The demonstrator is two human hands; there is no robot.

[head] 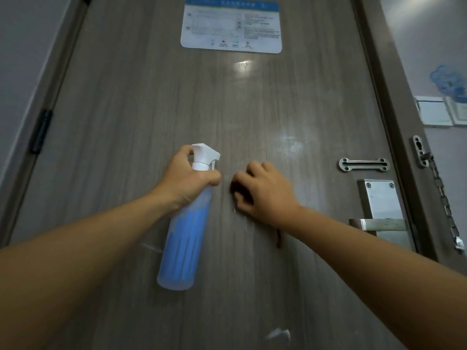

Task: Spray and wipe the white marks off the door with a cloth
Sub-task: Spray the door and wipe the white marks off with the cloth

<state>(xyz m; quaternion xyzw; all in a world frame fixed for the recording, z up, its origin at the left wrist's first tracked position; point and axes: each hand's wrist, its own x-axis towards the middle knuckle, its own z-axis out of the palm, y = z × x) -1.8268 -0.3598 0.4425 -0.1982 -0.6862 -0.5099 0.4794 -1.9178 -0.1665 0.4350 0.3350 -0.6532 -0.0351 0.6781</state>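
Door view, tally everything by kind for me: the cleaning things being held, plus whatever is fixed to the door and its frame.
Spray bottle: 1
Dark cloth: 1
Posted notice: 1
Chain slide plate: 1
Lever handle lock: 1
Door chain: 1
Hinge: 1
Total: 7

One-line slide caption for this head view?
Left hand holds spray bottle while right hand rubs dark cloth on door.
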